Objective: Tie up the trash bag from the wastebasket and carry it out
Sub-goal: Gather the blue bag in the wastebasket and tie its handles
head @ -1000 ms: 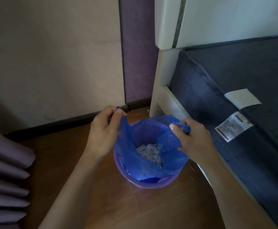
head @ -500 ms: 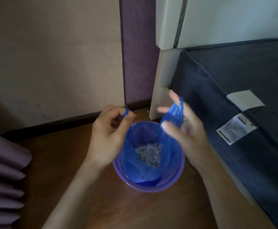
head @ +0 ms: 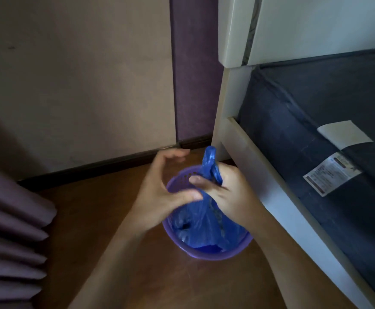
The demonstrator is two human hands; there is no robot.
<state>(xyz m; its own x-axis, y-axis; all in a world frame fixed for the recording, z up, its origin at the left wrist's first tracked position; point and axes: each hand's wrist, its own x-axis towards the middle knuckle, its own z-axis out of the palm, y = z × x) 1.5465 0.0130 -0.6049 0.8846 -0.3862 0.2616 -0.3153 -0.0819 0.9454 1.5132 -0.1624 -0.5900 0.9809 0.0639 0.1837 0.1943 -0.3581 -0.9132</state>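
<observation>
Here, the dark blue mattress fills the right side, lying in a pale bed frame whose side rail runs down toward the lower right; a printed label is stitched to the mattress edge. Purple curtain folds crowd the lower left, over a brown wooden floor. On the floor just beside the bed rail stands the purple wastebasket, round with a perforated rim. The blue trash bag sits inside it, its top gathered into a twisted neck that rises above the rim. The right hand is closed around that neck, the bag's tip poking up past the fingers. The left hand is spread wide, thumb and fingers apart, the thumb touching the plastic beside the right hand, gripping nothing.
</observation>
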